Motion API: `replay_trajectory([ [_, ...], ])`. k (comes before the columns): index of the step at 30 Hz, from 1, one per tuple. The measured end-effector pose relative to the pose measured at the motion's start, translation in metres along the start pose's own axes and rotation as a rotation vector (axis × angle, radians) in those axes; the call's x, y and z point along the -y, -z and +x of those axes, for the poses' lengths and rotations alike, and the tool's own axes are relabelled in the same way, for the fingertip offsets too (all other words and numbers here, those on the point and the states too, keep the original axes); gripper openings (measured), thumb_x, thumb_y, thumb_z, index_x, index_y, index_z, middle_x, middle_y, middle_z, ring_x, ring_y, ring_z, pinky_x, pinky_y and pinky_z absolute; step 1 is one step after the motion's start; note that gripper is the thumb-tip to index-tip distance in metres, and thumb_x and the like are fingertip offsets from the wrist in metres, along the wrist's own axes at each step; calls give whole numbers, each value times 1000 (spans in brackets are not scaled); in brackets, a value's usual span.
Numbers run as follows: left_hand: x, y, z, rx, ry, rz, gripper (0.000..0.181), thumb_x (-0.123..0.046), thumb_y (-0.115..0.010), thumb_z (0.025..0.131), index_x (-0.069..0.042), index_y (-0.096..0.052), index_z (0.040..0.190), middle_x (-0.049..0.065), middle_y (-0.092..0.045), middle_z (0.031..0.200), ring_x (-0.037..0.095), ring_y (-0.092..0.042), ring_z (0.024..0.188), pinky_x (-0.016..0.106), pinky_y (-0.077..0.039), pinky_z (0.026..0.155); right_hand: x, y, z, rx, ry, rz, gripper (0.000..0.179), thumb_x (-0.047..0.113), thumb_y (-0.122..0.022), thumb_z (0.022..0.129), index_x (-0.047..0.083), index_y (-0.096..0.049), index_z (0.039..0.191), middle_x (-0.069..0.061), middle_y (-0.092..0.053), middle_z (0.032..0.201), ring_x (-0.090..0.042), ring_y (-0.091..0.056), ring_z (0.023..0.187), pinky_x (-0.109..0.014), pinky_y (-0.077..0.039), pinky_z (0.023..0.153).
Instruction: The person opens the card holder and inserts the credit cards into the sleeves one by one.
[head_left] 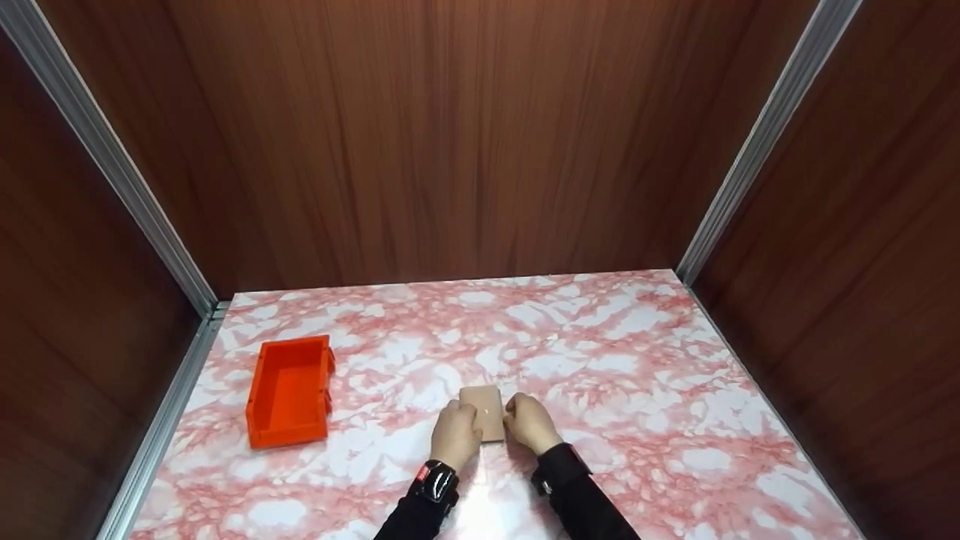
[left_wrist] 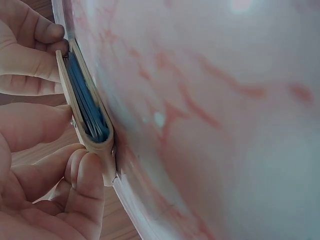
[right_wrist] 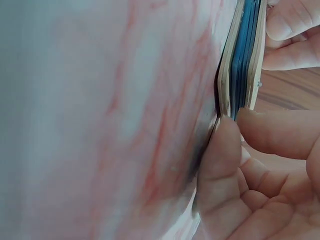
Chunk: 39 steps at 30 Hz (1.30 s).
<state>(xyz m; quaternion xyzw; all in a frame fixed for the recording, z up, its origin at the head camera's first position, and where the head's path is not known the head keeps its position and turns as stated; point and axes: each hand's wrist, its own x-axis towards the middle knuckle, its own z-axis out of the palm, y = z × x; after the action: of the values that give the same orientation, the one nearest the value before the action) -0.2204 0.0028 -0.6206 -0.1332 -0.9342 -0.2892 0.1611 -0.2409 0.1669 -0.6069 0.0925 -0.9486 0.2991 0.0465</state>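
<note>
A tan card holder (head_left: 489, 421) lies flat in front of me, a small shiny stud on its top cover. Blue inner sleeves (left_wrist: 87, 102) show between its covers in the left wrist view. My left hand (head_left: 455, 436) grips its left side, thumb on the top cover and curled fingers at the rounded spine. At the right edge, my right hand (head_left: 531, 424) pinches a corner between thumb (right_wrist: 275, 131) and index finger (right_wrist: 220, 157). The right wrist view shows the layered edges of the sleeves beside those fingertips.
An orange-red open bin (head_left: 291, 391) stands on the left of the pink-and-white marbled table (head_left: 637, 465). Brown wood-grain panels (head_left: 450, 142) rise at the back and both sides, with metal posts (head_left: 772, 127) at the corners.
</note>
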Motion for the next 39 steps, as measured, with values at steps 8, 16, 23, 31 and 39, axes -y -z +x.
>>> replay_trajectory([
  [8,-2,1,0,26,36,-17,23,-5,-82,70,-2,-62,80,11,-54,83,30,-57,75,44,-50,70,-7,12,4,-92,-17,20,10,-2,-66,84,-3,-61,92,-11,-62,79,-29,-61,73,-44,-50,72],
  [16,-4,0,0,26,43,-21,22,-5,-82,71,-2,-62,80,13,-57,85,32,-59,78,45,-50,71,-15,23,8,-137,-46,25,8,-1,-65,84,-3,-62,91,-9,-61,75,-29,-61,72,-46,-50,72],
  [23,-2,-1,0,14,32,-10,21,-5,-82,70,-1,-64,81,12,-57,83,32,-59,76,44,-50,70,-24,26,4,-97,-74,-28,7,1,-66,84,-2,-61,88,-13,-63,80,-34,-62,78,-46,-50,75],
  [31,-1,-1,0,18,32,-28,21,-4,-81,71,-2,-63,81,10,-55,82,30,-58,76,43,-50,70,-29,26,2,-41,-129,-16,7,6,-66,86,0,-63,88,-13,-66,84,-33,-64,81,-46,-50,78],
  [39,-1,-1,-1,20,50,-31,22,-5,-82,71,-2,-63,82,10,-55,84,30,-59,77,44,-50,71,-26,27,0,2,-175,27,8,8,-62,89,4,-61,83,-9,-63,80,-28,-61,77,-44,-50,77],
])
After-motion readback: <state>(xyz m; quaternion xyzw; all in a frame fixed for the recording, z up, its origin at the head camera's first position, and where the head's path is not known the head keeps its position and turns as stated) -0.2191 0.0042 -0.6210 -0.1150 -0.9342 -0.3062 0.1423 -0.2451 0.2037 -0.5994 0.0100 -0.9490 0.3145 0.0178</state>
